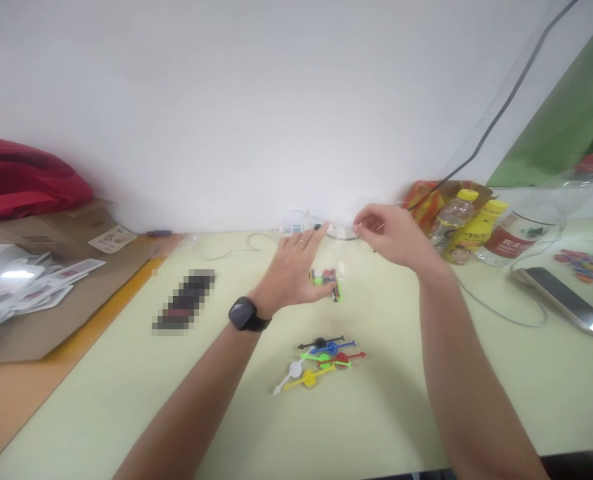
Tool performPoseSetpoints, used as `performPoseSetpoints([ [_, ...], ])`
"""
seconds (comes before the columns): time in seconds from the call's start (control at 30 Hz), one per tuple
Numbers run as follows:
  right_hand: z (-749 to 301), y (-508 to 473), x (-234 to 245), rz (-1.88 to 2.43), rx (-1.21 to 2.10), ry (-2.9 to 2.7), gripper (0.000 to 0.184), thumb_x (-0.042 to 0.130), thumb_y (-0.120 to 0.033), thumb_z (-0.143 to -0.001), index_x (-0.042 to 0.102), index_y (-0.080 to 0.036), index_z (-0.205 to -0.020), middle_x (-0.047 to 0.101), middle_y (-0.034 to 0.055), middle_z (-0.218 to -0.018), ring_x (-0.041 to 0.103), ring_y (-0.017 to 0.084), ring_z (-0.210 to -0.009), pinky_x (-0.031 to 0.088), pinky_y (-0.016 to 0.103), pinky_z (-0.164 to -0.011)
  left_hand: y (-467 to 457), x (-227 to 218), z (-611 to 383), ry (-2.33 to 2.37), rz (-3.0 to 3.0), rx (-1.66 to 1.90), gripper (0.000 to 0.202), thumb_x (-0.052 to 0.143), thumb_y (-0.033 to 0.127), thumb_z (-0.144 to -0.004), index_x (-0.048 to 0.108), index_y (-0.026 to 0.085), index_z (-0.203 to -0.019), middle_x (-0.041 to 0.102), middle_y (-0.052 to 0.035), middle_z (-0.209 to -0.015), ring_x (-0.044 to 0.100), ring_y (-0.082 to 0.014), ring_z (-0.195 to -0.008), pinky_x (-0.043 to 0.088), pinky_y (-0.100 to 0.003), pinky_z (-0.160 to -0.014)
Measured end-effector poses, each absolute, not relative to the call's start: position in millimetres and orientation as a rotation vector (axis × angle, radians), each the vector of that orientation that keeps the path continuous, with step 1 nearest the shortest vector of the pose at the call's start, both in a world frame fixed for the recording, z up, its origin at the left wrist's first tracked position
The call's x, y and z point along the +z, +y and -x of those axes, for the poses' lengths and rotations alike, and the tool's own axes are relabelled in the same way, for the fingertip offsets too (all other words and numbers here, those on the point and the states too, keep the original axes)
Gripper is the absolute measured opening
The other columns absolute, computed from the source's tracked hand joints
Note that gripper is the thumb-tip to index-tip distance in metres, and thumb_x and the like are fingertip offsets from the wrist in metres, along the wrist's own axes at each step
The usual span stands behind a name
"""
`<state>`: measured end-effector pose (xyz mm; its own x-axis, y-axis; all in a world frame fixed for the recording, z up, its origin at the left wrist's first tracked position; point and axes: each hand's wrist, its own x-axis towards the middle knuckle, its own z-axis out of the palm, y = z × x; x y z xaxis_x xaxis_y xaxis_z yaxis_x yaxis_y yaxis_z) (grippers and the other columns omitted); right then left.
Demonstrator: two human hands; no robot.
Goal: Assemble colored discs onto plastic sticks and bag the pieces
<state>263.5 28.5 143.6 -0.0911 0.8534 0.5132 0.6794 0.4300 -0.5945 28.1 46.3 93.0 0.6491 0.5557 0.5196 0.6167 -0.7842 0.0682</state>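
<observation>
My left hand point(296, 267), with a black watch point(249, 313) on its wrist, reaches over the table with fingers stretched out. Beneath and beside its thumb lies a small bunch of coloured spinner arrows point(334, 287), partly hidden, with clear plastic around or near it. My right hand point(391, 237) is closed in a pinch by the wall; what it grips, if anything, is too faint to make out. Closer to me rests a loose pile of arrow spinners point(324, 362) in black, blue, green, red, white and yellow.
Bottles point(471, 230) and a large labelled container point(516, 237) stand at the right, near a phone point(569, 300) and colourful flat pieces point(589, 263). A thin cable crosses the table. Cardboard point(76, 300) holding white packets point(31, 287) and a red bag point(26, 177) occupies the left.
</observation>
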Motion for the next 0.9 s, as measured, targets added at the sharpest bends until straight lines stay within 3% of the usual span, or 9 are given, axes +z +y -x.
performPoseSetpoints([
  [0.07, -258.3, 25.8, 146.7, 1.296, 0.241, -1.75, 0.014, 0.068, -0.032, -0.088, 0.071, -0.018, -0.086, 0.073, 0.0054, -0.082, 0.064, 0.019, -0.074, 0.049, 0.031, -0.066, 48.8, 93.2, -25.9, -1.001, 2.71, -0.792, 0.104, 0.068, 0.049, -0.08, 0.015, 0.02, -0.165, 0.053, -0.0155, -0.14, 0.05, -0.0374, -0.117, 0.037, -0.05, -0.1],
  [0.2, -246.1, 19.3, 151.3, 1.319, 0.564, -1.692, 0.028, 0.064, -0.043, -0.094, 0.071, -0.017, -0.086, 0.074, 0.0077, -0.08, 0.067, 0.019, -0.069, 0.052, 0.03, -0.062, 53.3, 93.4, -22.6, -1.034, 2.657, -0.79, 0.103, 0.063, 0.057, -0.082, 0.015, 0.02, -0.165, 0.055, -0.0155, -0.137, 0.049, -0.0373, -0.115, 0.036, -0.049, -0.097],
  [0.4, -238.9, 28.0, 139.0, 1.336, 0.887, -1.613, 0.044, 0.068, -0.061, -0.089, 0.073, -0.017, -0.085, 0.077, 0.0124, -0.088, 0.072, 0.024, -0.081, 0.058, 0.035, -0.074, 53.8, 94.8, -22.0, -1.06, 2.621, -0.783, 0.101, 0.059, 0.063, -0.084, 0.017, 0.021, -0.165, 0.056, -0.0152, -0.135, 0.049, -0.0373, -0.112, 0.034, -0.049, -0.096],
  [0.67, -244.6, 57.8, 109.2, 1.078, 1.452, -1.397, 0.044, 0.067, -0.06, -0.091, 0.076, -0.017, -0.098, 0.079, 0.0141, -0.095, 0.075, 0.027, -0.094, 0.06, 0.041, -0.092, 57.7, 89.1, -19.7, -1.05, 2.619, -0.706, 0.095, 0.059, 0.06, -0.085, 0.023, 0.021, -0.164, 0.053, -0.016, -0.14, 0.047, -0.039, -0.115, 0.034, -0.05, -0.094],
  [0.9, -230.8, 62.7, 96.8, 0.879, 1.845, -1.286, 0.053, 0.05, -0.063, -0.098, 0.075, -0.017, -0.104, 0.079, 0.0137, -0.107, 0.074, 0.027, -0.102, 0.059, 0.043, -0.096, 54.6, 89.4, -22.3, -1.012, 2.651, -0.676, 0.089, 0.057, 0.053, -0.087, 0.024, 0.02, -0.163, 0.054, -0.0158, -0.139, 0.048, -0.0377, -0.114, 0.034, -0.049, -0.095],
])
